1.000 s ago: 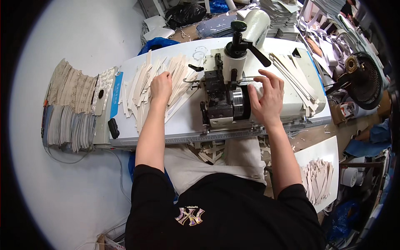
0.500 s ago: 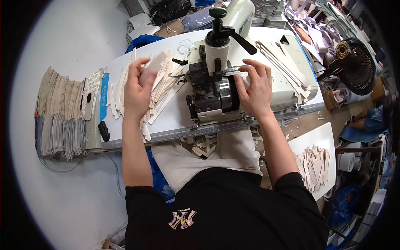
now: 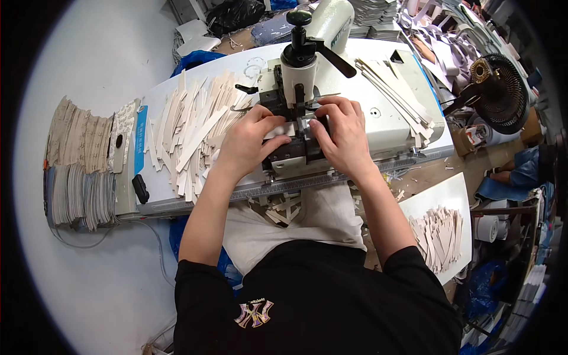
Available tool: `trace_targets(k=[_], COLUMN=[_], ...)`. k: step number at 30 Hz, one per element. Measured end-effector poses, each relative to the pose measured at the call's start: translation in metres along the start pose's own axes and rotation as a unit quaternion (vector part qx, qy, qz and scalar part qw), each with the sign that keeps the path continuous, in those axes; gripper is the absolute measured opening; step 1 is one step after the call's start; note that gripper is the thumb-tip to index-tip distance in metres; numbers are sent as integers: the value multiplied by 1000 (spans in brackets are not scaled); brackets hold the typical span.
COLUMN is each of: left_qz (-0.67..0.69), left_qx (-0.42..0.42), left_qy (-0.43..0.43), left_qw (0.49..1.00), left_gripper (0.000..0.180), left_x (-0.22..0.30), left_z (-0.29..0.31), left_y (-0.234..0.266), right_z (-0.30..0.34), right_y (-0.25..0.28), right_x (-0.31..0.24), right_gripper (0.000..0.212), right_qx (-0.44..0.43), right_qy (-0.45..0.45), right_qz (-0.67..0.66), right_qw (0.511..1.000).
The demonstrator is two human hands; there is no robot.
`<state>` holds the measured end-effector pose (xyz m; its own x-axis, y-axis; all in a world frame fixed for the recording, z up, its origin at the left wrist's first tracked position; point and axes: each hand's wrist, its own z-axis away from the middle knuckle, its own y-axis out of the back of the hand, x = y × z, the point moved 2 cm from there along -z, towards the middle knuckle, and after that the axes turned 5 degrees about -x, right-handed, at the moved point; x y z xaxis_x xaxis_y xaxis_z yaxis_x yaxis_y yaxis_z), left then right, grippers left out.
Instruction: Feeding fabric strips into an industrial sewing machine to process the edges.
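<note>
My left hand [image 3: 251, 142] reaches in front of the bench machine [image 3: 299, 77], its thumb and fingers closed on a pale strip [image 3: 286, 130]. The strip's right end lies at the machine's dark working head. On the other side of that head is my right hand [image 3: 344, 137], its fingers bent and its thumb and fingertips close together at the machine. What these fingertips grip, if anything, is hidden. Left of my left hand, many loose pale strips [image 3: 192, 130] lie heaped on the white tabletop [image 3: 160, 94].
A metal ruler edge [image 3: 284, 187] runs along the table's front. More strips [image 3: 393, 94] lie on the machine's right side, and a bundle [image 3: 438, 236] rests on a white board at lower right. Stacked sheets [image 3: 80, 192] stand far left. A black fan [image 3: 500, 94] is at right.
My left hand has moved right from above the strip pile to the machine head, bringing the pale strip. My right hand has shifted left and closed in on the head.
</note>
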<state>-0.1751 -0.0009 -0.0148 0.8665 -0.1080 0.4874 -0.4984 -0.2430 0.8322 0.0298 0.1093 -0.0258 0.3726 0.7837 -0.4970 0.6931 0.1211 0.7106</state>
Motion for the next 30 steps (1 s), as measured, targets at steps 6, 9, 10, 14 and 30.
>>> trace_targets(k=[6,9,10,14,30], left_qz=[15,43,56,64,-235], left_qx=[67,66,66,81,56], left_qy=[-34,-14,-3,10,269], left_qw=[997,997,996,995,932], left_gripper=[34,35,36,35,36], left_x=[-3,-4,-4,-1,-153], left_z=[-4,-1,-1,1,60], left_y=[-9,-11,-12,-13,-2], right_z=[-2,1,3,17,53], right_y=[3,30,41,93,108], right_x=[7,19,27,47,161], right_gripper=[16,15,14,16,29], right_qx=[-1,41,65,129,288], right_qy=[-24,-43,-55,-83,-366], right_qz=[-3,2,-5,8,124], right_qw=[1000,998,996,988,876])
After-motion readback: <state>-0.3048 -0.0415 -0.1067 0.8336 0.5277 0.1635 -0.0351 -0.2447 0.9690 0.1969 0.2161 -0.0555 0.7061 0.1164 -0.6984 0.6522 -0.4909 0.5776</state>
